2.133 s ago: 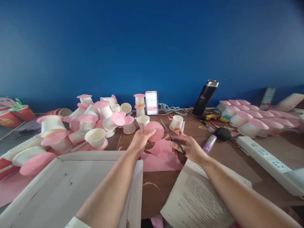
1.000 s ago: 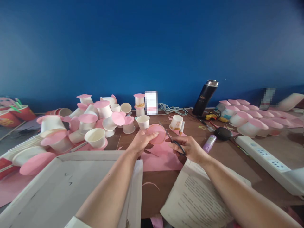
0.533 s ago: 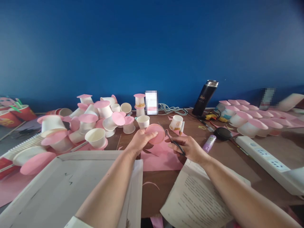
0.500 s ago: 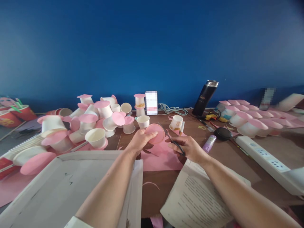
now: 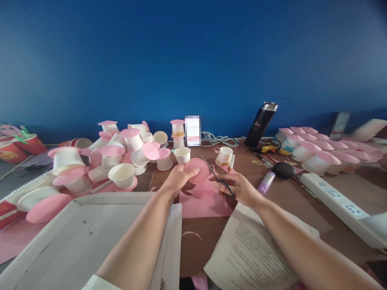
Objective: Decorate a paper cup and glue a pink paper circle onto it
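Note:
Between the thumb and fingers of my left hand [image 5: 178, 177] is a round pink paper disc [image 5: 198, 171] with a pale rim, its face toward me. My right hand [image 5: 237, 187] is closed around the black handles of a pair of scissors [image 5: 225, 183]. Their blades point up and left, right beside the disc's right edge; whether they touch it I cannot tell. Below both hands lies a cut sheet of pink paper [image 5: 205, 205]. A white paper cup [image 5: 182, 154] stands just behind the disc, and a patterned paper cup [image 5: 224, 156] behind the scissors.
Paper cups with pink discs [image 5: 111, 157] crowd the left; more capped cups [image 5: 320, 155] stand right. A grey tray [image 5: 99, 237] and printed sheet [image 5: 254, 249] lie in front. A black flask [image 5: 260, 125], purple glue stick [image 5: 266, 183] and power strip [image 5: 338, 201] are at right.
Hardly anything differs. The disc and the scissors have shifted very slightly, and both hands keep the same hold.

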The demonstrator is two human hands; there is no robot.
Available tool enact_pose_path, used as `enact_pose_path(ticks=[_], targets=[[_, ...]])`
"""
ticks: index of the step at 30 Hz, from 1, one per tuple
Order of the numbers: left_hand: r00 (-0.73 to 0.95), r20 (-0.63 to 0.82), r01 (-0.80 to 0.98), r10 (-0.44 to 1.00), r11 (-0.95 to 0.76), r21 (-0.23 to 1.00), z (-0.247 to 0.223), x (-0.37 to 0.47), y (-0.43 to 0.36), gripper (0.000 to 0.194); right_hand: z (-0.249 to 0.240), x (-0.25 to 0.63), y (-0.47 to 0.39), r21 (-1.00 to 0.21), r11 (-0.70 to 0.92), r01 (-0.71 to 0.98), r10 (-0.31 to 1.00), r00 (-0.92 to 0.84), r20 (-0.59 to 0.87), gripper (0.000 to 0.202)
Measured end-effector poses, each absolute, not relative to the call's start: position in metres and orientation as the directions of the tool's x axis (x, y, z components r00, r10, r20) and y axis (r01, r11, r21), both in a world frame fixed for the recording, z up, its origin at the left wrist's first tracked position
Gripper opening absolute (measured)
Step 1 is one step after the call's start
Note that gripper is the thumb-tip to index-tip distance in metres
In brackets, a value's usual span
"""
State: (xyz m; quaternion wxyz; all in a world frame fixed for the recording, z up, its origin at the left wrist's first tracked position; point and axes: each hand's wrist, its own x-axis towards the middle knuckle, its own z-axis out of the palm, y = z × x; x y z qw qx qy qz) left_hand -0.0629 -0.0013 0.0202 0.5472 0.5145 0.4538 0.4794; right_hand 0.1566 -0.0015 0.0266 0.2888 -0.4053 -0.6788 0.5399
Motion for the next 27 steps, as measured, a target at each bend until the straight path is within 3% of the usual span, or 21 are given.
enact_pose_path(ticks=[27], targets=[[0.152, -0.018, -0.050, 0.988, 0.026, 0.998, 0.0265, -0.0612, -0.0044, 0.039, 0.0330, 0.1536, -0.0044, -0.965, 0.047, 0.259, 0.878, -0.471, -0.084, 0.055]])
